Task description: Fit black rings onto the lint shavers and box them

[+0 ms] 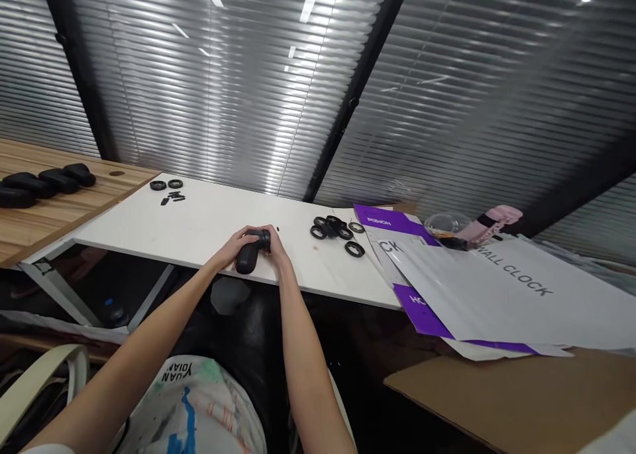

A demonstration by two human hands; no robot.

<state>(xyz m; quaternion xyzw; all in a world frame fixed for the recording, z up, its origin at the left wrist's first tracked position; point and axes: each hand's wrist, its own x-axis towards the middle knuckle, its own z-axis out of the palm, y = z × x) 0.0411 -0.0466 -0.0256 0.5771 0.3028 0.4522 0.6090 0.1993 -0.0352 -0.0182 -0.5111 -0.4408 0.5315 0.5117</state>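
Observation:
Near the front edge of the white table, both my hands hold a black device (247, 258) with a rounded, handle-like body and a round part at its top. My left hand (235, 246) wraps around the body side, fingers curled. My right hand (276, 243) is closed on the round end. The fingers partly cover where the two parts meet. To the right of my hands lies a loose pile of black rings (332, 227), with another black ring (354, 249) apart from it. A tiny dark piece (278, 228) lies just beyond my right hand.
Two black rings (166, 184) and several small black pieces (173, 197) lie at the table's far left. Several black rounded bodies (59, 180) rest on the wooden table. Wall clock packaging (497, 295), a clear container (442, 222) and a pink object (489, 223) crowd the right.

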